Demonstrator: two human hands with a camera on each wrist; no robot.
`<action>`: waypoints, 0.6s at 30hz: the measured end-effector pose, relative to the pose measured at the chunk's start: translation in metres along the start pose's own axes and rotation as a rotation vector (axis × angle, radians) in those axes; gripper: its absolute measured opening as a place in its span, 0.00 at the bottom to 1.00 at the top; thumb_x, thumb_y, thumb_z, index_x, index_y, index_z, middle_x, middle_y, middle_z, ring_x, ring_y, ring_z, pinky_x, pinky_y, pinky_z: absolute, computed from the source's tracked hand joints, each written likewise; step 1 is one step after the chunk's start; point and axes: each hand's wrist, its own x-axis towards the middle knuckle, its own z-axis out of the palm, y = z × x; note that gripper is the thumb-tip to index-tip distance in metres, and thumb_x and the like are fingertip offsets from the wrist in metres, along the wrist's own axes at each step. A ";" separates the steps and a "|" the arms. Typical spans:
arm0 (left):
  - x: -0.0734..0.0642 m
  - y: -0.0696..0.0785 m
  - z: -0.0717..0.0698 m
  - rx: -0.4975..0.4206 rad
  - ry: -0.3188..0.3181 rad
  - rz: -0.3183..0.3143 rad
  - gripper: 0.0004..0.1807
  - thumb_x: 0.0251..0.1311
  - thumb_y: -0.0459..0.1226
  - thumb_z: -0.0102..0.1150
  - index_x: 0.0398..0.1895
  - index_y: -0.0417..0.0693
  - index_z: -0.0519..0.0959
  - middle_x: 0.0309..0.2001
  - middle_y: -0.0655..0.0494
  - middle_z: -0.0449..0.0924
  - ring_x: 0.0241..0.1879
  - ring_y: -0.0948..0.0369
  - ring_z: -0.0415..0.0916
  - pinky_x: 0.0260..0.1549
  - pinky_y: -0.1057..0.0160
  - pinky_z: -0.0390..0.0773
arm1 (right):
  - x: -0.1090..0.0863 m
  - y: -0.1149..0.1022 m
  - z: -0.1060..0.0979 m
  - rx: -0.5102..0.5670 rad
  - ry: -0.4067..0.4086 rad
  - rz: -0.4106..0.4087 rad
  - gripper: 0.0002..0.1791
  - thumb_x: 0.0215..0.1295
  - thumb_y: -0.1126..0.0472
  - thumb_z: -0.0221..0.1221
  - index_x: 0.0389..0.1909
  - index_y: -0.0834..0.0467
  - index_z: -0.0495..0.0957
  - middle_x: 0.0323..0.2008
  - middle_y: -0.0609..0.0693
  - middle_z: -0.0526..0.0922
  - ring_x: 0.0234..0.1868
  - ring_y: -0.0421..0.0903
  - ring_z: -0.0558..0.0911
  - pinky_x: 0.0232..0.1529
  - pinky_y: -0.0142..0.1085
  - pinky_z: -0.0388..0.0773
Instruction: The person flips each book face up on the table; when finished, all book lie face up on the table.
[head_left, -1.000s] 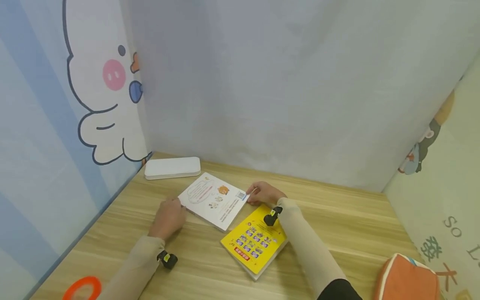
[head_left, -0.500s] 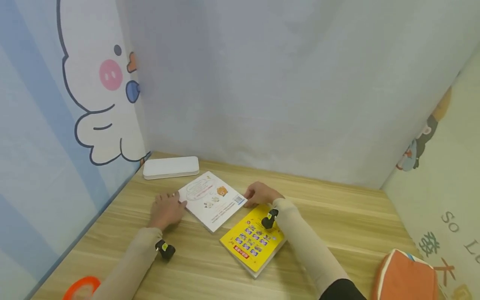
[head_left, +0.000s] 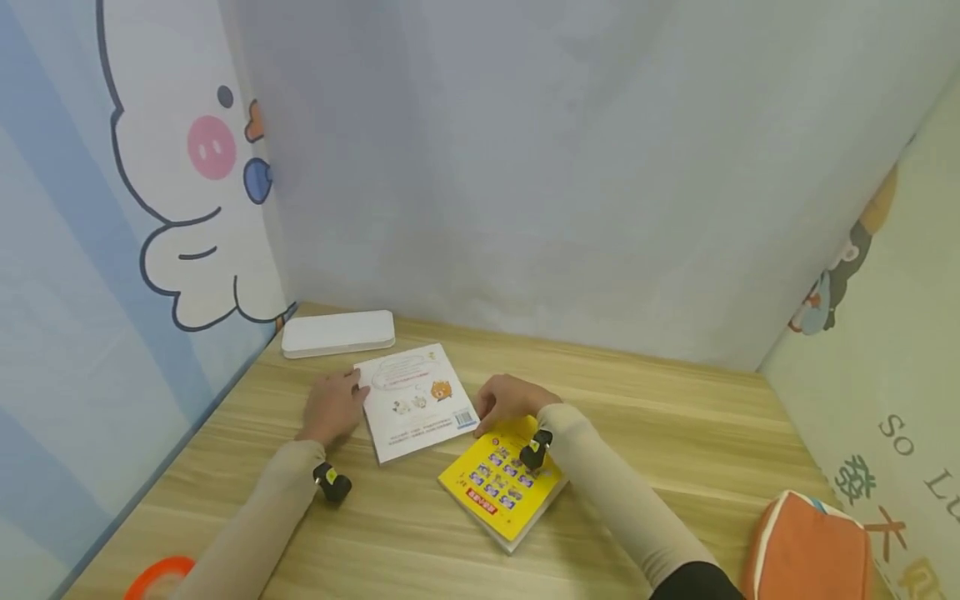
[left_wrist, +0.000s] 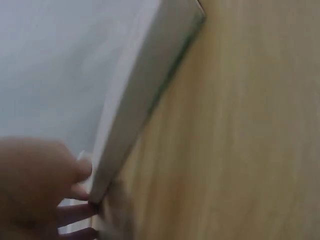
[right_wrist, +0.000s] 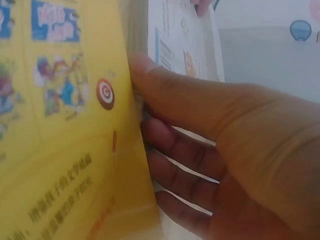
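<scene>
A white book (head_left: 420, 400) with a bear picture and a barcode lies back cover up on the wooden table. My left hand (head_left: 330, 407) holds its left edge near the far corner; in the left wrist view the thumb and fingers sit around that corner of the book (left_wrist: 135, 95). At the near right corner, by the barcode, my right hand (head_left: 510, 400) pinches the book. A yellow book (head_left: 498, 483) lies just below the right hand, partly under the right forearm. In the right wrist view the curled fingers (right_wrist: 185, 175) come close against the yellow book's edge (right_wrist: 75, 150).
A white flat case (head_left: 337, 333) stands at the back left, behind the white book. An orange ring (head_left: 161, 575) lies at the front left, partly out of view. An orange pouch (head_left: 813, 550) sits at the front right. Curtains enclose the table's far sides.
The white book has turned clockwise on the table, its near corner swinging left. My right hand has moved slightly left and nearer with its corner; the left hand's fingers spread, then closed in at the edge.
</scene>
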 end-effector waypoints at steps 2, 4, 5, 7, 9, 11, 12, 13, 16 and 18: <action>-0.004 0.004 -0.003 0.011 -0.037 0.041 0.34 0.77 0.50 0.47 0.72 0.30 0.67 0.70 0.26 0.67 0.68 0.30 0.65 0.70 0.33 0.65 | -0.001 -0.003 0.000 -0.027 -0.001 -0.002 0.12 0.55 0.49 0.77 0.27 0.48 0.83 0.33 0.43 0.85 0.38 0.42 0.80 0.45 0.36 0.78; -0.011 0.010 -0.006 0.004 -0.108 0.071 0.43 0.74 0.56 0.51 0.74 0.28 0.63 0.71 0.23 0.63 0.70 0.29 0.63 0.70 0.33 0.65 | -0.001 -0.005 0.001 -0.043 0.004 0.000 0.13 0.55 0.49 0.77 0.26 0.48 0.83 0.32 0.43 0.85 0.37 0.43 0.79 0.44 0.36 0.78; -0.014 0.013 -0.007 -0.007 -0.148 0.077 0.47 0.71 0.60 0.53 0.75 0.27 0.61 0.72 0.22 0.61 0.71 0.29 0.61 0.70 0.32 0.64 | -0.001 -0.006 0.001 -0.050 0.007 0.002 0.13 0.55 0.49 0.77 0.26 0.48 0.83 0.32 0.43 0.85 0.37 0.43 0.79 0.44 0.36 0.78; -0.021 0.016 -0.007 -0.024 -0.208 0.083 0.57 0.63 0.64 0.60 0.77 0.27 0.56 0.75 0.22 0.55 0.73 0.28 0.56 0.71 0.30 0.61 | -0.002 -0.008 0.002 -0.061 0.012 0.008 0.13 0.55 0.48 0.77 0.26 0.48 0.82 0.32 0.43 0.85 0.36 0.43 0.79 0.43 0.36 0.78; -0.025 0.018 -0.008 -0.033 -0.248 0.087 0.64 0.56 0.68 0.64 0.78 0.28 0.53 0.77 0.22 0.50 0.76 0.27 0.50 0.73 0.28 0.57 | -0.002 -0.010 0.002 -0.068 0.016 0.015 0.13 0.55 0.48 0.77 0.26 0.48 0.82 0.32 0.43 0.85 0.36 0.43 0.79 0.43 0.36 0.78; -0.028 0.017 -0.007 -0.032 -0.269 0.099 0.70 0.49 0.70 0.68 0.79 0.29 0.50 0.78 0.22 0.45 0.77 0.27 0.47 0.73 0.27 0.54 | -0.002 -0.013 0.004 -0.083 0.015 0.020 0.14 0.54 0.48 0.77 0.26 0.48 0.82 0.32 0.43 0.84 0.36 0.42 0.79 0.42 0.35 0.77; -0.029 0.016 -0.007 -0.033 -0.282 0.105 0.72 0.47 0.70 0.70 0.80 0.29 0.49 0.78 0.22 0.44 0.77 0.28 0.45 0.73 0.27 0.53 | -0.003 -0.015 0.005 -0.091 0.011 0.022 0.14 0.54 0.47 0.77 0.26 0.48 0.82 0.31 0.43 0.84 0.35 0.42 0.78 0.42 0.35 0.77; -0.030 0.014 -0.007 -0.035 -0.303 0.110 0.74 0.44 0.70 0.72 0.80 0.30 0.47 0.79 0.23 0.42 0.78 0.28 0.43 0.74 0.27 0.52 | -0.003 -0.017 0.006 -0.099 0.006 0.019 0.14 0.54 0.47 0.77 0.26 0.48 0.82 0.31 0.43 0.84 0.35 0.42 0.78 0.41 0.35 0.77; -0.031 0.006 -0.009 -0.047 -0.366 0.134 0.79 0.40 0.69 0.75 0.81 0.31 0.42 0.80 0.24 0.37 0.80 0.29 0.38 0.74 0.26 0.48 | -0.004 -0.024 0.010 -0.120 -0.016 0.016 0.15 0.54 0.45 0.76 0.25 0.48 0.82 0.29 0.43 0.84 0.33 0.41 0.78 0.38 0.34 0.77; -0.032 0.002 -0.010 -0.070 -0.401 0.144 0.79 0.40 0.67 0.76 0.82 0.32 0.40 0.81 0.25 0.34 0.80 0.30 0.34 0.75 0.26 0.46 | -0.005 -0.029 0.013 -0.135 -0.023 0.016 0.16 0.54 0.43 0.76 0.24 0.48 0.83 0.28 0.43 0.84 0.31 0.41 0.78 0.37 0.33 0.77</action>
